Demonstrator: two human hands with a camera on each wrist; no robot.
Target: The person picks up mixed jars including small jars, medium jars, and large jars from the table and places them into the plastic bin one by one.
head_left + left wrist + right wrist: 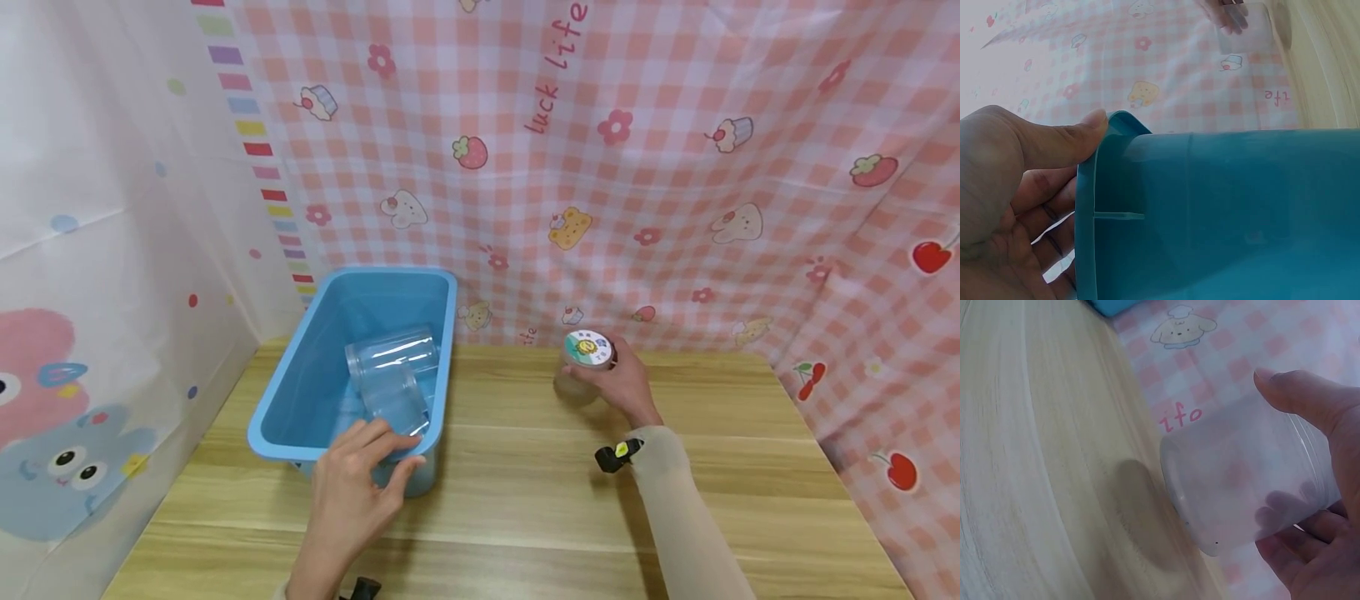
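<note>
My right hand (621,383) grips a clear plastic jar (1235,478) round its upper part, thumb on one side and fingers on the other. Its round lid (588,348) carries a printed green, white and yellow label. The jar's base seems slightly apart from the table, with a shadow beside it. With my left hand (358,479) I hold the near right corner of a blue plastic tub (1229,206); the thumb presses outside the rim while the fingers reach over it. Two clear jars lie inside, one jar (397,350) behind another jar (395,398).
The tub stands on the left of a wooden table (517,500). A pink checked cloth (525,183) hangs along the table's back edge, and a white printed cloth (150,250) hangs at the left. Bare wood lies between the tub and the held jar.
</note>
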